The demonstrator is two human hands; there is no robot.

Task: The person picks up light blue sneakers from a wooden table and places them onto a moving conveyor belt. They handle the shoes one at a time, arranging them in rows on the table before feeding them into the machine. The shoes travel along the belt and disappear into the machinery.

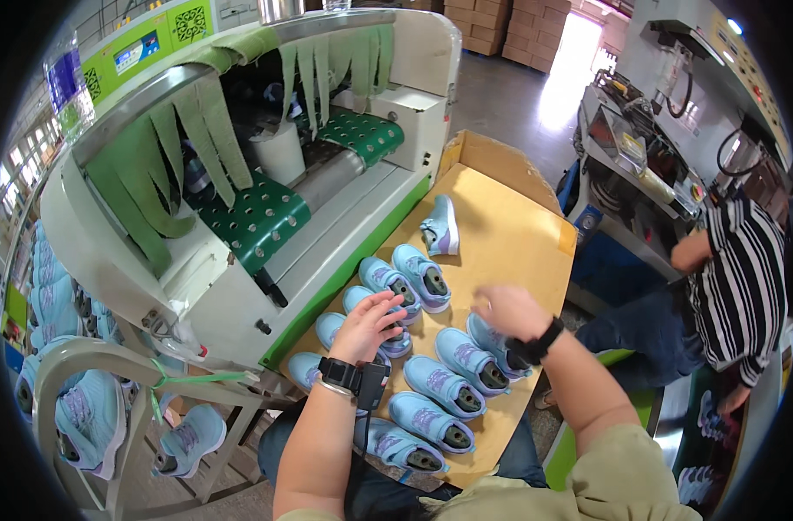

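Light blue sneakers point(440, 382) with lilac laces stand in two rows on a tan cardboard sheet point(509, 217) before me, dark forms inside their openings. My left hand point(368, 330) hovers over the left row, fingers spread and holding nothing, partly hiding the shoes below. Above the far end of the right row is my right hand point(511, 311), near the farthest sneaker point(492, 340); its fingers are blurred and partly turned away. Beyond both hands, a single sneaker point(440, 227) sits apart from the rows, toward the machine. Dark bands circle both my wrists.
A white machine point(370, 187) with green strip curtains and a perforated green belt point(257, 217) borders the cardboard at left. More sneakers point(92, 408) hang on a rack behind a curved metal frame point(118, 356). A person in a striped shirt point(748, 278) works at right beside other machinery.
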